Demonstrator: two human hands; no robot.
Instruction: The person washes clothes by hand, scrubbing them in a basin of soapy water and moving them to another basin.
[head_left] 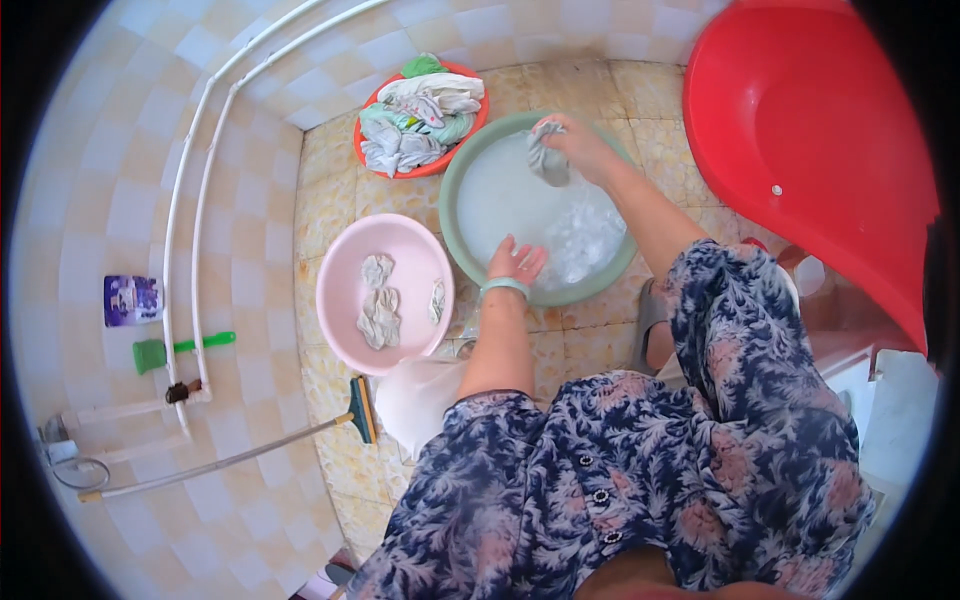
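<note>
A grey cloth is gripped between the fingers and thumb of the right hand and is held just inside the far edge of a green basin. Whether its lower end is touched by the water cannot be told. The left hand is held over the near edge of the same basin, left of its middle, with fingers spread and palm turned upward. The water is seen to be cloudy, and foam is gathered toward the near right edge.

A pink basin is placed near the left edge of the floor. Three crumpled pieces of cloth are contained in it: one toward the far edge, one toward the near edge, one by the right edge. Heaped laundry is carried in an orange-red basin, set toward the floor's far left corner. The floor's right edge is overhung by a red tub.
</note>
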